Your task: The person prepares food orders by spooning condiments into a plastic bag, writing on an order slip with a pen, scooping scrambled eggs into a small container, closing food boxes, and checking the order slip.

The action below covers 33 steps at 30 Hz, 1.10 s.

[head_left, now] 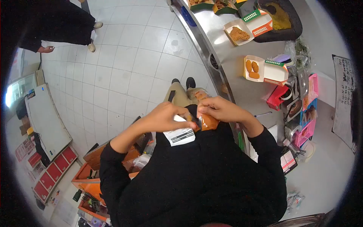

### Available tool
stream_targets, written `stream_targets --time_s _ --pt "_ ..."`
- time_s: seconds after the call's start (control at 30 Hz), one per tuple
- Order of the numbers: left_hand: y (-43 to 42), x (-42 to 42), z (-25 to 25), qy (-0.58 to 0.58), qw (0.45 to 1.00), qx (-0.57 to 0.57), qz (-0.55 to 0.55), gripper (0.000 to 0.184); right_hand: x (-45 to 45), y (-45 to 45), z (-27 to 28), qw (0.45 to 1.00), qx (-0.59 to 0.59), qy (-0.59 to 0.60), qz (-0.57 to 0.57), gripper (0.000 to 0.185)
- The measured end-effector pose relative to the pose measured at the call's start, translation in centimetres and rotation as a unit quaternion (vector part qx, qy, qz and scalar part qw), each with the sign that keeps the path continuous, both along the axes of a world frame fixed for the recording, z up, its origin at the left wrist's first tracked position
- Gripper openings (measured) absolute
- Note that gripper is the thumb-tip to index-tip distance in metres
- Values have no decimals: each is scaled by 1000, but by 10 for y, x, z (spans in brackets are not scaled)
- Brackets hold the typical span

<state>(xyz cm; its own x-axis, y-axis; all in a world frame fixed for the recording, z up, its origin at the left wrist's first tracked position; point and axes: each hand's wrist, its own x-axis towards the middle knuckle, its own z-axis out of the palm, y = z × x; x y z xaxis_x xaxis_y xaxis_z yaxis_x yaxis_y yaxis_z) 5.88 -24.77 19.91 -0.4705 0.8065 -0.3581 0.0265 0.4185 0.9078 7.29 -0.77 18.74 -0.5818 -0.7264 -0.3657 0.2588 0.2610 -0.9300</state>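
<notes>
My left hand (169, 118) is closed around a white printed slip (180, 137), which hangs below the fingers with dark bands of text. Its fingertips meet the edge of an orange packet (208, 123) in front of my waist. My right hand (216, 109) pinches that shiny packet from above, thumb and fingers pressed together. A small dark strip shows between the two hands; I cannot make out what it is. Clear plastic with orange-brown pieces (201, 94) sticks out just beyond the right hand.
On the steel counter (234, 56) at right stand an open box of nuggets (254, 69) and a box with fried chicken (239, 34). Pink baskets (308, 130) line the wall. Orange shelving (85, 178) is at my left. Another person (64, 22) stands on the tiled floor.
</notes>
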Motion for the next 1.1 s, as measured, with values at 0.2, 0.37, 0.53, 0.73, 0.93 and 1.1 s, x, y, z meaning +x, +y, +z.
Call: stream_targets --time_s 0.2,0.37,0.53,0.73,0.93,1.1 --pt "-35 -24 -1 7 997 -38 -70 23 -14 29 -16 988 99 63 -96 24" --pt "-41 -28 9 -110 933 -72 336 35 -17 9 -27 989 52 3 -135 29" --pt "23 -25 -18 63 948 36 310 32 -23 -21 -39 980 -29 48 -192 43" --pt "7 -56 -8 -131 850 194 472 36 -19 14 -34 922 -61 -76 -375 35" --pt "24 -83 8 -36 799 316 511 42 -7 26 -25 891 -195 -55 -407 35" --pt "59 -109 52 -21 799 410 439 83 -49 1 38 903 -237 -51 -356 49"
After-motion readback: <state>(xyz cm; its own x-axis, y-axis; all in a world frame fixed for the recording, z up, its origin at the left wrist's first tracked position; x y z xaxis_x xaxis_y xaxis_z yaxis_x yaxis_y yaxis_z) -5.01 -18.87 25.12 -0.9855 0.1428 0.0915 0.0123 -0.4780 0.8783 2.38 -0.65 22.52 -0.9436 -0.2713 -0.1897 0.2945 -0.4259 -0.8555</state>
